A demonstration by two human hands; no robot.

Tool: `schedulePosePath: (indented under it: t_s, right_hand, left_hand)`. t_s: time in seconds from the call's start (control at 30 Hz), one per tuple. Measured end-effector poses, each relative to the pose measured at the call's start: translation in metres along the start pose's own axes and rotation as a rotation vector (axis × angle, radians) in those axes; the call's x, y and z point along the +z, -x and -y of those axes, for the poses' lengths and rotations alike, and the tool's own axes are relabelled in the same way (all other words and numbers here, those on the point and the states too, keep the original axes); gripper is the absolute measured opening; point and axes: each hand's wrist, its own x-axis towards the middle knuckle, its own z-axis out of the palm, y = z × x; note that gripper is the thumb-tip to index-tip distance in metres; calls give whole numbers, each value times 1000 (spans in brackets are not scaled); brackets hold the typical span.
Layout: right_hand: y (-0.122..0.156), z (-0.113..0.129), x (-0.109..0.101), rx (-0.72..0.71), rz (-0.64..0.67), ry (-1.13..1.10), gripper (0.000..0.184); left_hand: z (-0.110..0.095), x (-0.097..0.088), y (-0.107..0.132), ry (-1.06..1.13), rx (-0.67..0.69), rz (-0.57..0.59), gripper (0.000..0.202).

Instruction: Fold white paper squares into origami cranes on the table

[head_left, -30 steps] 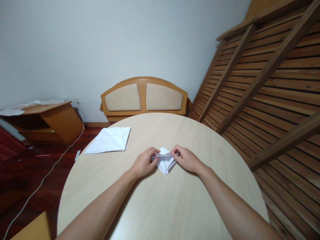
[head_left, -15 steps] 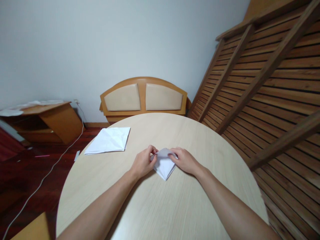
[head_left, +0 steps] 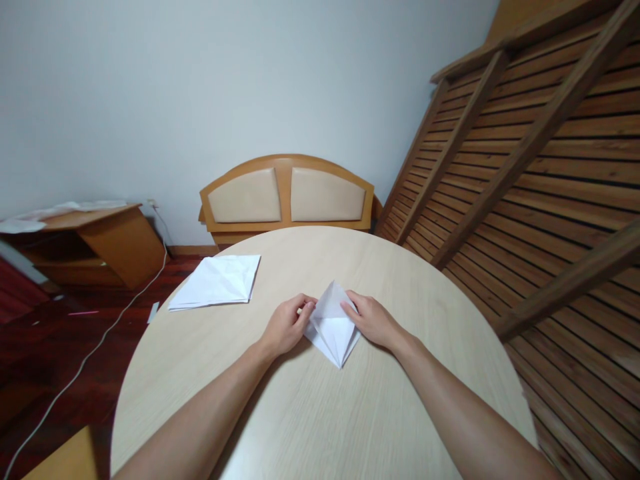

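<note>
A small white folded paper (head_left: 334, 328) lies near the middle of the round table, one point towards me and a raised flap pointing away. Creases run down to its near tip. My left hand (head_left: 290, 325) is closed at its left edge, thumb and fingers pinched together; part of that grip is hidden. On the opposite side, my right hand (head_left: 370, 320) grips the paper with the thumb on top and the fingers behind or beneath it.
A stack of white paper sheets (head_left: 217, 281) lies at the far left of the round wooden table (head_left: 310, 427). Beyond stands a padded headboard (head_left: 286, 190). Wooden slats (head_left: 540, 187) lean on the right. At left are a low cabinet (head_left: 113, 247) and a white cable (head_left: 95, 350).
The paper's upper flap has opened away from me into a tall point, so the paper looks longer. Its near tip has shifted slightly right and towards me. Both hands stay at its sides.
</note>
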Motion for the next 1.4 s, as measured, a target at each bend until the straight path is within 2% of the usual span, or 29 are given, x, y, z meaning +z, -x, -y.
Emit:
schedulePosePath:
  t_s: [0.33, 0.5, 0.63, 0.97, 1.23, 1.4]
  right_hand:
    - [-1, 4, 2, -25, 39, -39, 29]
    - [-1, 5, 3, -39, 64, -51, 30]
    - [0, 9, 4, -50, 79, -75, 30]
    - [0, 18, 6, -96, 123, -103, 31]
    - [0, 14, 1, -12, 70, -266, 35]
    - [0, 8, 2, 15, 76, -330, 27]
  left_hand:
    - [4, 4, 0, 37, 19, 47, 25]
    - [3, 4, 0, 24, -28, 52, 28]
    - [0, 3, 1, 15, -12, 55, 28]
    - [1, 2, -1, -236, -34, 25, 27]
    - [5, 2, -2, -280, -129, -46, 24]
    - [4, 2, -3, -220, -134, -47, 23]
